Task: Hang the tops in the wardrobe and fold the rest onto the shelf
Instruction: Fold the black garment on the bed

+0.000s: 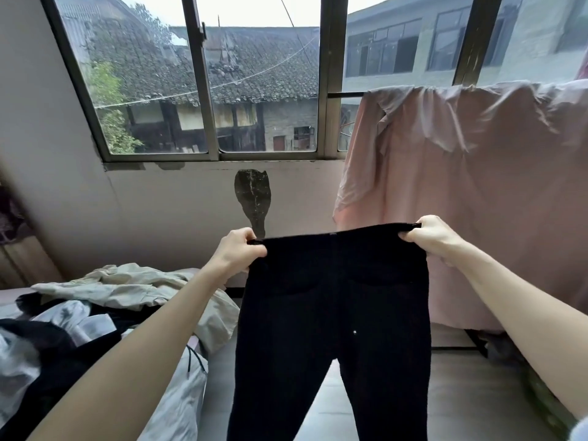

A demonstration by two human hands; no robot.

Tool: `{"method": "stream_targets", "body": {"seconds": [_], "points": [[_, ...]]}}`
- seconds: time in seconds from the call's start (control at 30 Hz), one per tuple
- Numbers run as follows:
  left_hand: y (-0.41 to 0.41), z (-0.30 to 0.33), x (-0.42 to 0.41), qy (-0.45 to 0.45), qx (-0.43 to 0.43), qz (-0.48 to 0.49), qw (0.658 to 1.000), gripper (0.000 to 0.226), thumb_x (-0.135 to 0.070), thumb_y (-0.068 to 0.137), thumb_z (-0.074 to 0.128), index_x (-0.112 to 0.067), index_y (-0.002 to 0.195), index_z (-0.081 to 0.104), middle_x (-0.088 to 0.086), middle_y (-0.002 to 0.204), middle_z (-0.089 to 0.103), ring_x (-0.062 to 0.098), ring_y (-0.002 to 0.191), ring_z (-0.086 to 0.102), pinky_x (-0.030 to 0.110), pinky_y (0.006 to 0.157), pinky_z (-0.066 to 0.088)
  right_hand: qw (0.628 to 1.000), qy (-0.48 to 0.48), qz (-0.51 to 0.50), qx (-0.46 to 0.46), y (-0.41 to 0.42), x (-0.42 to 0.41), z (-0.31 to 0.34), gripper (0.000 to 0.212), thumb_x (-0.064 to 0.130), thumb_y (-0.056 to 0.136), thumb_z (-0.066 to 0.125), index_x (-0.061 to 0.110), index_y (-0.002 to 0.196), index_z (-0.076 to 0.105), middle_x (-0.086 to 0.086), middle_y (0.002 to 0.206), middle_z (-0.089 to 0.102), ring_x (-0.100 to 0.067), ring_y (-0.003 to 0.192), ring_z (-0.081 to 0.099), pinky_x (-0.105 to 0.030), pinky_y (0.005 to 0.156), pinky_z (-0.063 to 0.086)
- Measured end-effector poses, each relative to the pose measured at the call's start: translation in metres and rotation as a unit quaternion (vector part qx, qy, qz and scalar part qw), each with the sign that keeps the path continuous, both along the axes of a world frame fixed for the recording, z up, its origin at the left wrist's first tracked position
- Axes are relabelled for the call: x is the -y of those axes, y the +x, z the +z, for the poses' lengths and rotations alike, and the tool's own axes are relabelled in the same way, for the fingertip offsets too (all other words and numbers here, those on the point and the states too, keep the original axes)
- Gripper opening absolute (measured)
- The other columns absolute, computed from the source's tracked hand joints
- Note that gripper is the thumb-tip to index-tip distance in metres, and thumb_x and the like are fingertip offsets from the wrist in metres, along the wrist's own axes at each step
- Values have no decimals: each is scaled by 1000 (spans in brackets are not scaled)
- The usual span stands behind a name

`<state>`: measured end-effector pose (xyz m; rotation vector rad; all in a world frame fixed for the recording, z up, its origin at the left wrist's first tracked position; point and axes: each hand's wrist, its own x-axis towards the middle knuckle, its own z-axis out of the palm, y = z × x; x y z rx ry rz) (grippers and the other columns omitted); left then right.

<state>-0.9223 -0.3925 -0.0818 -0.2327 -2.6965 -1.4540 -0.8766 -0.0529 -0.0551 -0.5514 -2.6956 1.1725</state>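
A pair of black trousers (331, 313) is held up in the middle of the view, and everything else is placed from it. Far to its left, low down, a heap of clothes (79, 332) lies on a bed: a beige jacket (133, 288) on top, with pale grey and black garments tangled beneath it. Just left of the trousers, the left hand (240, 249) pinches the left end of the waistband, fingers curled over the edge and thumb pressed behind it. The trousers hang flat from the waistband (back side toward the viewer, two pockets faintly showing), with both legs dropping out of view at the bottom. Above and behind them is a wide window (203, 90) with a dark metal frame, looking onto tiled roofs. At the right end of the waistband, the right hand (429, 237) grips it the same way, fingers curled round the fabric. Behind and to the right of the trousers, a pink sheet (477, 192) is draped over a rail.
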Motion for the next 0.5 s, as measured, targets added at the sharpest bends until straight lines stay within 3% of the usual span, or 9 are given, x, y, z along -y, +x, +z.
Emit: {"method": "stream_targets", "body": {"seconds": [0.1,0.2,0.33,0.43,0.5], "points": [[-3,10,-6,79,76,6,994,13,-13,81,69,-5,86,60,11,86,65,21,78,67,33,65,58,984,-166,-53,-45,-4,17,1,6,7,84,58,2,82,54,-10,70,52,-19,56,51,-25,50,41],[0,13,-7,115,219,-25,969,27,-18,81,75,-1,98,65,13,95,69,20,81,69,27,65,58,958,-277,-70,-31,-4,38,-4,8,7,86,56,6,79,51,-8,67,50,-18,56,50,-28,51,44],[10,4,-16,184,243,26,952,15,-12,84,70,-1,91,64,12,88,66,21,76,66,24,52,55,941,-335,-26,-31,-1,63,-14,14,6,87,56,8,73,54,-7,65,54,-18,58,53,-33,65,49],[18,2,-28,221,239,8,945,9,-8,87,65,1,91,65,13,86,68,22,74,67,29,57,58,931,-361,42,-41,3,87,-17,16,4,88,58,8,72,59,-3,55,62,-13,49,60,-22,48,48],[24,3,-40,226,223,-10,948,10,-6,88,63,2,94,65,14,87,68,21,74,67,31,59,59,921,-378,83,-50,6,105,-19,15,5,88,60,6,73,57,-7,62,64,-14,54,63,-21,48,51]]}}
